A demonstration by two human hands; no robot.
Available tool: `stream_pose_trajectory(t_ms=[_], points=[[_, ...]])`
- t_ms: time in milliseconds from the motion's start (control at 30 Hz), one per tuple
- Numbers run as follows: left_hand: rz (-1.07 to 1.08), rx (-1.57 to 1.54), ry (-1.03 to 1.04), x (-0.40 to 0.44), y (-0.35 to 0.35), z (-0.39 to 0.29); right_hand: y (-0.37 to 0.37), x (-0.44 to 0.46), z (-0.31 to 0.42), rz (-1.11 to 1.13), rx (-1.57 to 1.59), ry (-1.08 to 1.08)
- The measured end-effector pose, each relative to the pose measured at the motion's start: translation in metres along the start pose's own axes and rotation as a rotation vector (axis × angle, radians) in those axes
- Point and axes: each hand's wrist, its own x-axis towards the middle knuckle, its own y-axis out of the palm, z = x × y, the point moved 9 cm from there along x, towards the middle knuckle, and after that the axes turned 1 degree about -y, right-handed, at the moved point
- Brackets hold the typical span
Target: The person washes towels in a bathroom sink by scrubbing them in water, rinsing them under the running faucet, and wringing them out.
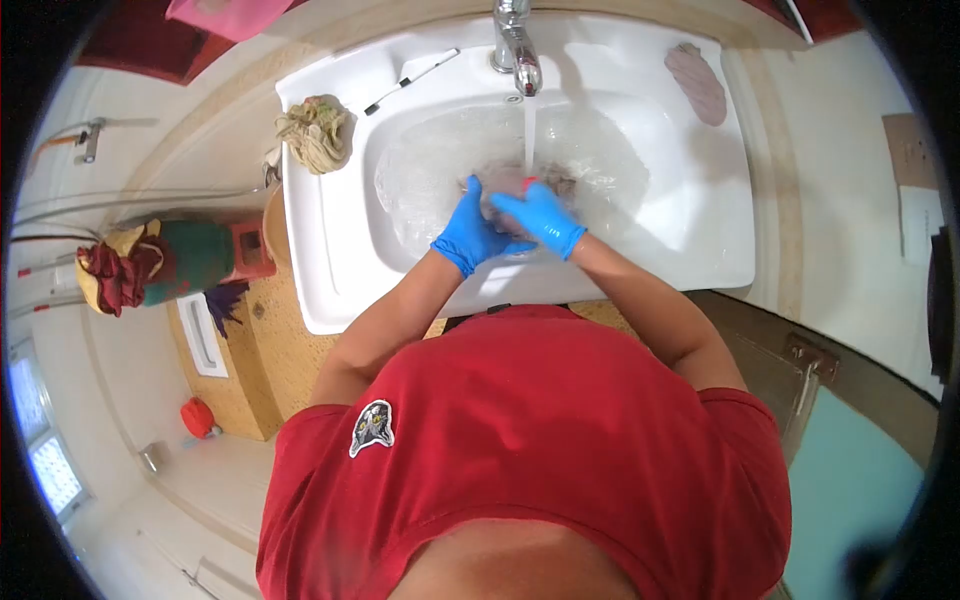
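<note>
A wet, pinkish-grey cloth (505, 182) lies in the water of the white washbasin (325, 250), under the running tap (518, 62). My left hand (472, 228), in a blue glove, is cupped around the near left side of the cloth, its thumb raised. My right hand (545, 218), gloved the same way, is closed over the right side of the cloth. At its fingertips shows a small red thing (529, 183), mostly hidden, whose kind I cannot make out. Splashing water blurs the cloth's edges.
A crumpled yellowish cloth (312, 135) sits on the basin's left rim, near a thin black-and-white stick (412, 80). On the right rim lies a greyish-pink cloth (697, 84). A green container (190, 262) with cloths stands at left.
</note>
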Motion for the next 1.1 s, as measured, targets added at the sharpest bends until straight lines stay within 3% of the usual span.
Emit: stream_pose_trajectory(t_ms=[100,300,367,433,500,600,700,767,833,933,1100], points=[[-0.232,1.329,0.300,-0.018,-0.015,-0.052,0.032,-0.031,0.084,0.183,0.416,-0.044],[-0.413,-0.320,0.348,-0.053,-0.078,-0.031,0.058,-0.053,0.135,0.475,0.925,0.064],[-0.314,-0.639,0.398,-0.051,-0.071,-0.028,0.053,-0.047,0.143,0.489,1.190,0.070],[-0.142,-0.811,0.460,-0.049,-0.054,-0.034,0.051,-0.034,0.125,0.427,1.338,0.314],[0.033,-0.885,0.553,-0.045,-0.037,-0.046,0.013,-0.007,0.126,0.199,1.003,-0.059],[0.167,-0.818,0.746,-0.040,-0.019,-0.064,-0.016,0.020,0.090,-0.073,0.399,-0.237],[0.331,-1.510,0.257,-0.050,0.004,-0.062,-0.049,0.045,0.040,-0.205,-0.369,-0.380],[0.115,-1.375,0.238,-0.027,0.000,-0.030,-0.079,0.040,0.013,-0.109,-0.611,0.021],[0.008,-1.320,0.168,-0.021,-0.006,-0.021,-0.100,0.057,-0.048,-0.072,-0.732,0.058],[-0.161,-1.252,0.069,0.002,-0.007,0.019,-0.114,0.048,-0.059,-0.107,-0.878,0.090],[-0.324,-1.324,-0.090,-0.018,-0.033,0.046,-0.122,0.047,-0.082,-0.290,-0.785,0.061]])
